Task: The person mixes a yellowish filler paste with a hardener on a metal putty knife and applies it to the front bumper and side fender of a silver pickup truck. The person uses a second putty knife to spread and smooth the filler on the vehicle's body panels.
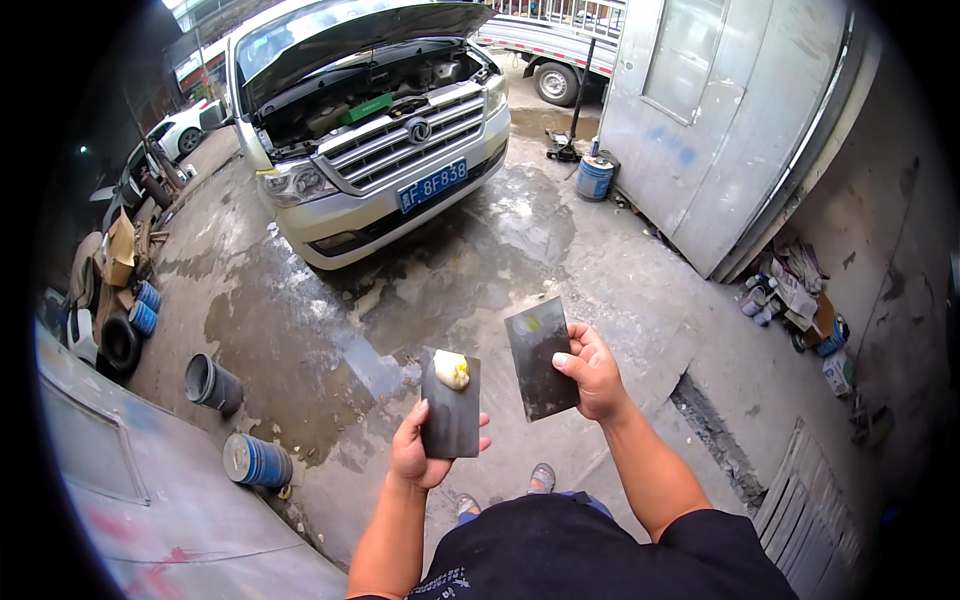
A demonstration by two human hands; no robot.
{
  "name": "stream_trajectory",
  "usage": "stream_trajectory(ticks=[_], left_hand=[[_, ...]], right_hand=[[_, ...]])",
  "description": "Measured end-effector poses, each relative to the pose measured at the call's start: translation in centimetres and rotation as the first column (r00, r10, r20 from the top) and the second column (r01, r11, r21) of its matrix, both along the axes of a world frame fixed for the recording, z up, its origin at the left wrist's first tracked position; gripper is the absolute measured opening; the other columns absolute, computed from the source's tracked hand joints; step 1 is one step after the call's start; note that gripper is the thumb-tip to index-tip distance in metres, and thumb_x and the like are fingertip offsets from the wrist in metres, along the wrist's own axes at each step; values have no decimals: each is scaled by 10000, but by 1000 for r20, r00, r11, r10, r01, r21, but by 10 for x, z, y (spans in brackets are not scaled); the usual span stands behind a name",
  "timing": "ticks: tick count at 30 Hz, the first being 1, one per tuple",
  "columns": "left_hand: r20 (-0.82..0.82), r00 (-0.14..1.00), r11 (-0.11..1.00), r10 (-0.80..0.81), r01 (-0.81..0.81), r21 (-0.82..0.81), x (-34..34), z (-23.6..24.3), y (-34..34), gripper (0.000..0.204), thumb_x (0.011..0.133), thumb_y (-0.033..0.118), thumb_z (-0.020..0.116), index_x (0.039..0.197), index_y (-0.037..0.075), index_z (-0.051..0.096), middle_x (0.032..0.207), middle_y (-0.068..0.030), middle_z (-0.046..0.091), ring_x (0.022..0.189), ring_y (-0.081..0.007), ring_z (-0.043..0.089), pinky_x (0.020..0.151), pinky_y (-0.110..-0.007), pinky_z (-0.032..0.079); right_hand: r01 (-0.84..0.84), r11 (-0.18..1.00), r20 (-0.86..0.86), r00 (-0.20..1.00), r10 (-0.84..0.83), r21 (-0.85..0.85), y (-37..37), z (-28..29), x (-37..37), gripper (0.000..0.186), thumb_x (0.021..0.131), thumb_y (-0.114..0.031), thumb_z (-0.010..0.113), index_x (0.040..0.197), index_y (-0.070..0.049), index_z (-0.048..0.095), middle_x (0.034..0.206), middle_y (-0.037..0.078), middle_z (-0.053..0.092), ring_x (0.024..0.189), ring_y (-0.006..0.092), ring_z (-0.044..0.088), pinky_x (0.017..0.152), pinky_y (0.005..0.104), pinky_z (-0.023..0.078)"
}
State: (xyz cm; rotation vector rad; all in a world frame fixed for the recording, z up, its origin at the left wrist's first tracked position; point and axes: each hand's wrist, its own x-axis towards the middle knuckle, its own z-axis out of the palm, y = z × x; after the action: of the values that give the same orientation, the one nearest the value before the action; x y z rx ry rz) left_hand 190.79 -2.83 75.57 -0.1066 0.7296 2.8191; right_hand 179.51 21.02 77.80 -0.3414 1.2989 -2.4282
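Note:
In my left hand (pixel 415 450) lies a dark, flat putty spreader (pixel 450 425), thumb along its left edge and fingertips showing past its right edge. Near its far end sits a lump of cream putty (pixel 452 369) with a bright yellow streak on it. A second dark putty spreader (pixel 543 375) is pinched in my right hand (pixel 595 378), thumb on its face and the fingers mostly behind it. That one carries a faint yellowish smear near its top edge. The two spreaders are apart, held side by side above the concrete floor.
Ahead stands a light-coloured van (pixel 400 150) with its bonnet raised. A black bucket (pixel 213 385) and a blue drum (pixel 257 461) are on the left, another blue drum (pixel 595 177) by the metal door (pixel 700 120). A floor channel (pixel 715 435) runs at right, near rubbish (pixel 800 300).

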Motion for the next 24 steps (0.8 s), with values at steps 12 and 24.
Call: stream_trajectory(ticks=[12, 24], left_hand=[[-187, 851, 794, 491, -525, -305, -11, 3, 45, 275, 945, 14, 509, 1218, 9, 483, 1165, -86, 603, 1057, -157, 572, 977, -325, 426], [-389, 812, 628, 434, -583, -516, -10, 6, 39, 229, 951, 27, 525, 1176, 0, 500, 1115, -64, 613, 1016, -113, 559, 941, -274, 415]], right_hand=[[207, 815, -639, 731, 239, 542, -30, -19, 46, 344, 846, 9, 586, 1187, -17, 550, 856, 154, 597, 722, 279, 575, 650, 345, 466], [440, 677, -788, 498, 363, 590, -29, 9, 43, 365, 826, 7, 569, 1189, 43, 557, 1036, 195, 633, 921, 354, 621, 804, 385, 510]])
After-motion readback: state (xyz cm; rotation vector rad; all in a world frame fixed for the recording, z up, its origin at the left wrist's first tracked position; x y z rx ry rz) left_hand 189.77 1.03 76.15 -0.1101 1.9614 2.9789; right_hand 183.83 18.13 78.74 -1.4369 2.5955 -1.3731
